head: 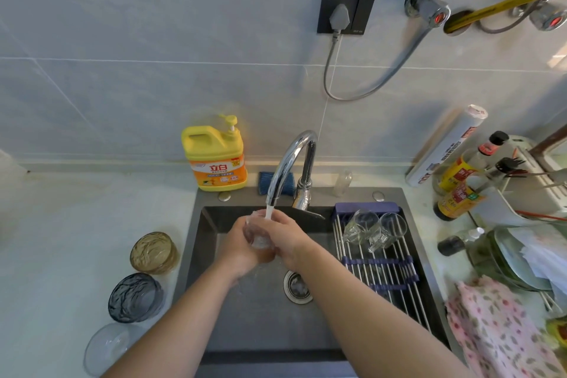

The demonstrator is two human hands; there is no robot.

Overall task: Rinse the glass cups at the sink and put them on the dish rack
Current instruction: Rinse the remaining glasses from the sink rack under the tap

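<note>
1. Gripping a glass cup [257,238] at the centre of the frame with both hands: left hand [237,247] curling round it from the left, right hand [287,236] closing over it from the right.
2. Keeping it directly under the faucet [291,159] spout, so that the water stream [269,212] is landing on it. Holding it over the sink [254,325], so that run-off is falling toward the drain [297,287].
3. Lying tipped on their sides on the dish rack [386,273], right of centre: two racked cups [372,228], touching each other, probably so that water is draining out between the bars.
4. Standing in a row on the table [61,255] at lower left, just beside the sink edge: an amber cup [153,252], a blue-grey cup [135,296] and a clear cup [104,347]. Likely waiting their turn within easy reach of the left hand.
5. Hiding most of the held cup behind fingers and running water, so not showing whether it is upright or tilted, nor which way its rim is facing.
6. Not showing clearly whether the right hand is only gripping or also rubbing the glass.
7. Covering part of the clear cup with the left forearm at the bottom edge of the frame.
</note>
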